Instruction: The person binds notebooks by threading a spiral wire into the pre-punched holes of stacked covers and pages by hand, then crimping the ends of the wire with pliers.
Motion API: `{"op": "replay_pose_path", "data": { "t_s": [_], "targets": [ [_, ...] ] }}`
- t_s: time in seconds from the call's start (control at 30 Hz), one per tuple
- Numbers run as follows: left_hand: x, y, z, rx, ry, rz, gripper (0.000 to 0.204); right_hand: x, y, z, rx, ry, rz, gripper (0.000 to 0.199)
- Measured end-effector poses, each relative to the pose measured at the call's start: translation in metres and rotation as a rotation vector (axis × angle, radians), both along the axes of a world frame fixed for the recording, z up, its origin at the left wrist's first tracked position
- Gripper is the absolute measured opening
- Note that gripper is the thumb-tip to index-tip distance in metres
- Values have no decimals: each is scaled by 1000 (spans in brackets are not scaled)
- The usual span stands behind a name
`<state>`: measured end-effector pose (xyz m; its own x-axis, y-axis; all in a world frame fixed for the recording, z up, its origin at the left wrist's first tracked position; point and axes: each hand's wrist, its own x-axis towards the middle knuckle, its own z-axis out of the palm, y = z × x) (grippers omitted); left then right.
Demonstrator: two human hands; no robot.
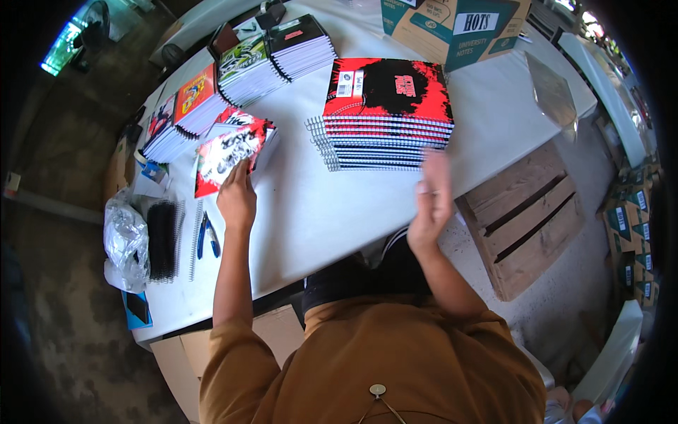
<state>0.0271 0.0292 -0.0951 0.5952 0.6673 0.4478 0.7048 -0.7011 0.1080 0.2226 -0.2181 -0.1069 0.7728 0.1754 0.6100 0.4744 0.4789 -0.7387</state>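
Hands apart. Left hand (238,199): fingers on a red-and-white notebook (230,157), left of centre; grip indeterminable. Right hand (431,206): blurred, fingers extended, beside the near right corner of a spiral-bound notebook stack (390,113).

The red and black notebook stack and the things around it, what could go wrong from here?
The stack is uneven, its wire bindings jutting out at the left, so they could snag or bend. The right hand, blurred near the stack's near right corner, might knock it askew. The plastic bag sits by the left edge of the table and could slip off if brushed.
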Motion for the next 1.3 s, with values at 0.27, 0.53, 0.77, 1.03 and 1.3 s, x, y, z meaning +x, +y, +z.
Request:
{"op": "replay_pose_path", "data": {
  "t_s": [0.27, 0.53, 0.77, 1.03, 1.3],
  "targets": [
    [-37, -166, -11, -244, 17, -511, 40, -70, 31, -27, -27, 1194, 1053, 38],
    [-67, -102, -10, -567, -735, -141, 78, -31, 19, 18, -350, 281, 932, 24],
    [-42, -105, -51, -1071, -932, -201, 36, -12, 34, 5, -458, 216, 923, 21],
    [-35, -105, -64, -1059, -901, -257, 32, -14, 30, -22, -482, 190, 906, 21],
    [-48, -105, -63, -983, -777, -217, 31, -7, 35, -1, -549, -46, 948, 21]
  ]
}}
